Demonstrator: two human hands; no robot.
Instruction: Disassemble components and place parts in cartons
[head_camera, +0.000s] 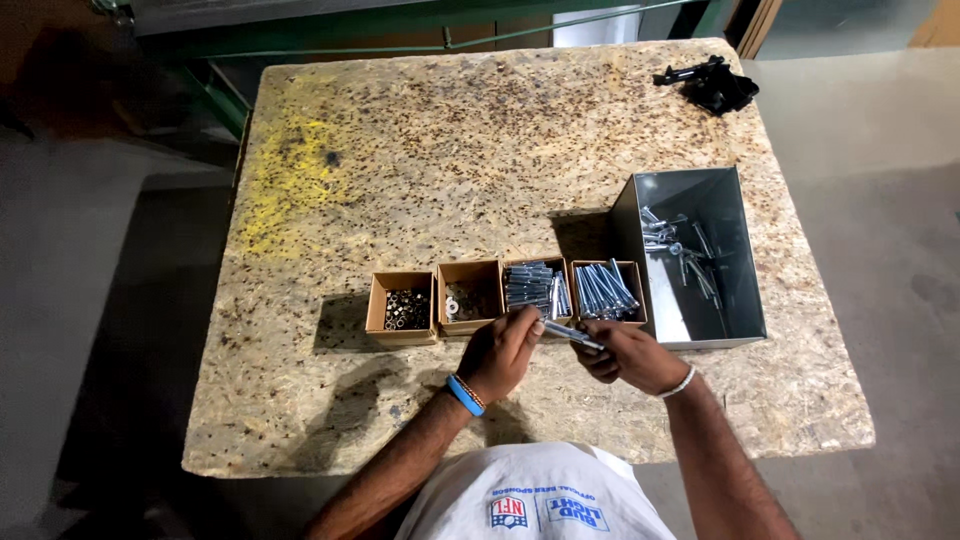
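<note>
Both my hands meet at the table's near edge on one silver bolt (572, 334). My left hand (500, 353), with a blue wristband, pinches the bolt's left end. My right hand (632, 356) grips its right end. Just beyond them stand several small cardboard boxes in a row: one with dark nuts (403, 309), one with washers (470, 296), one with short silver sleeves (535, 287) and one with long bolts (607, 291).
A grey metal bin (700, 255) with several assembled bolts stands right of the boxes. A black tool (712, 84) lies at the table's far right corner. A yellow paint smear (290, 170) marks the chipboard table top (450, 150). Concrete floor surrounds the table.
</note>
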